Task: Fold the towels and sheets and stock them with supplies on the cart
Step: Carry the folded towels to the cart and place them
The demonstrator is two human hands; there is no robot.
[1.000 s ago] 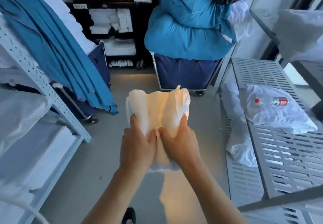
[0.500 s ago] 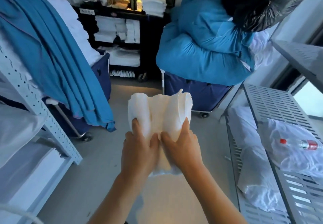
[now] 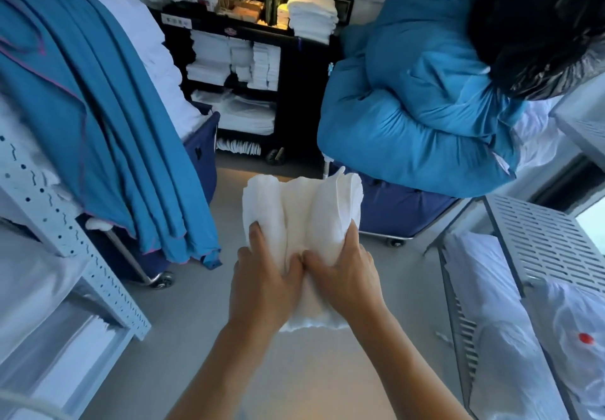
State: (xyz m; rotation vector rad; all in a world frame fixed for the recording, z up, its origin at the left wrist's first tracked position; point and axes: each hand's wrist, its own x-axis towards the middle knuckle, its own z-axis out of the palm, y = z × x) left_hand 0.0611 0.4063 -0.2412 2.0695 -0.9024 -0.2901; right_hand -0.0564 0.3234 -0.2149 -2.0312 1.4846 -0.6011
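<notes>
- Between both hands, above the grey floor [image 3: 183, 337], a bundled white terry towel [image 3: 302, 220] is gripped by left hand [image 3: 262, 283] and right hand [image 3: 348, 275].
- Closer now looms the black stocked cart [image 3: 248, 69]; delivery is judged near.

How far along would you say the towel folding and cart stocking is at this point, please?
Done: the black cart holds folded white stacks on its shelves and a towel stack on top. In hand: the left hand and right hand grip a bunched white towel. Left: loose white linen on the right-side rack.
</notes>
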